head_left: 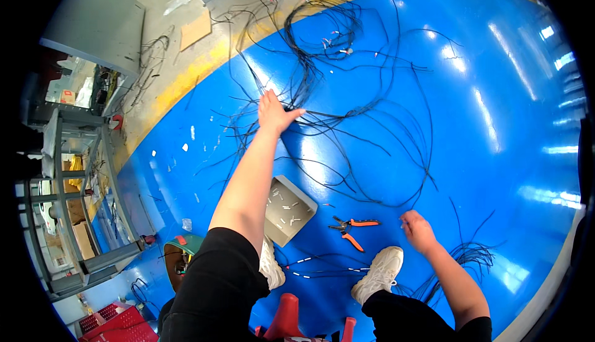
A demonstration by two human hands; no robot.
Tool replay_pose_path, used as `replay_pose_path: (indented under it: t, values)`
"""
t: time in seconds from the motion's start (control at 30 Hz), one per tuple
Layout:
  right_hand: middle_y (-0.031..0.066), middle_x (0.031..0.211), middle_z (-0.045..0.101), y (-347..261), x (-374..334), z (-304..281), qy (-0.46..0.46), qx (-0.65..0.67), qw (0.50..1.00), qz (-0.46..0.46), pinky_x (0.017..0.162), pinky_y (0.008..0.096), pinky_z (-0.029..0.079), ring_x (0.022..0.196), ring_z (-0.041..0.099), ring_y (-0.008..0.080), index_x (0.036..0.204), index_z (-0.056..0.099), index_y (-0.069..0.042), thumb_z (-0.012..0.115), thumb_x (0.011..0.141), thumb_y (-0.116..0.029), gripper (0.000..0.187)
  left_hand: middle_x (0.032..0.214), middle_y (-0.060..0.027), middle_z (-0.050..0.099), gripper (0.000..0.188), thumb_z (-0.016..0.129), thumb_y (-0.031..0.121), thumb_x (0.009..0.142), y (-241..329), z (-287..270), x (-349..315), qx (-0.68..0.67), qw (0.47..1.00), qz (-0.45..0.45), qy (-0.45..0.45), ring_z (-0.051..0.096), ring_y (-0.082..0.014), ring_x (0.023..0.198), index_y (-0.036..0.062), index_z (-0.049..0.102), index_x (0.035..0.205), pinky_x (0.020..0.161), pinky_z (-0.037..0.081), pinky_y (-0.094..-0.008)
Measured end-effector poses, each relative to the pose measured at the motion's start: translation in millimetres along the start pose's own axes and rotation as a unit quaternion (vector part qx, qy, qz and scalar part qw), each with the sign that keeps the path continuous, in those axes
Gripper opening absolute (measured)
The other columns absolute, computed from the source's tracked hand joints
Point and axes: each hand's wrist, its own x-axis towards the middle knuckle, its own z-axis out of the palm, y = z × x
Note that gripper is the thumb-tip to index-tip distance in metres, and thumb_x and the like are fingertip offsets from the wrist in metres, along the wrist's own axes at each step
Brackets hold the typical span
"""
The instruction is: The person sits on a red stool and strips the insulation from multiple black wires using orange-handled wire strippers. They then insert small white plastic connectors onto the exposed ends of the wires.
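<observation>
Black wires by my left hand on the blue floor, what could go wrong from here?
The black wires cross around your left hand, so pulling one could tangle others. The orange-handled pliers lie near your right shoe and might get kicked. The gray tray of small white pieces sits by your left shoe; a nudge might spill them.

Sleeves: short, plain black, as I see them remotely
Forearms: bare
Trouser leg: black cloth
Shoes: cream-white, chunky, laced
</observation>
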Motion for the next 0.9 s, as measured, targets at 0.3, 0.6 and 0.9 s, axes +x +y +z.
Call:
replay_pose_path:
  t: [0.3, 0.6, 0.9]
  values:
    - [0.0139, 0.089, 0.059, 1, -15, 31, -0.067, 0.014, 0.996, -0.052, 0.072, 0.0427, 0.05, 0.085, 0.06, 0.035, 0.097, 0.059, -0.006, 0.055, 0.082, -0.002, 0.016, 0.131, -0.0192, 0.045, 0.118, 0.089, 0.044, 0.05, 6, 42, -15, 0.126, 0.982, 0.14, -0.002, 0.036, -0.0343, 0.13, 0.0028, 0.029, 0.142, 0.113, 0.021, -0.0475]
    - [0.012, 0.091, 0.059, -22, 4, 25, -0.052, 0.021, 0.996, -0.075, 0.07, 0.0439, 0.049, 0.083, 0.06, 0.0343, 0.098, 0.059, -0.008, 0.056, 0.083, -0.005, 0.016, 0.1, -0.0102, 0.063, 0.022, 0.048, 0.009, 0.086, -41, 30, -8, 0.313, 0.932, 0.18, -0.038, 0.066, -0.0262, 0.086, 0.009, 0.057, 0.106, 0.084, 0.044, -0.0425]
    - [0.0125, 0.089, 0.058, -30, 12, 23, -0.042, -0.04, 0.992, -0.11, 0.071, 0.0442, 0.049, 0.083, 0.06, 0.0342, 0.095, 0.06, -0.007, 0.056, 0.084, -0.005, 0.012, 0.092, -0.0092, 0.059, 0.018, 0.052, 0.008, 0.084, -45, -134, 40, 0.393, 0.876, 0.276, 0.052, 0.064, -0.0253, 0.084, 0.014, 0.055, 0.1, 0.082, 0.045, -0.0407]
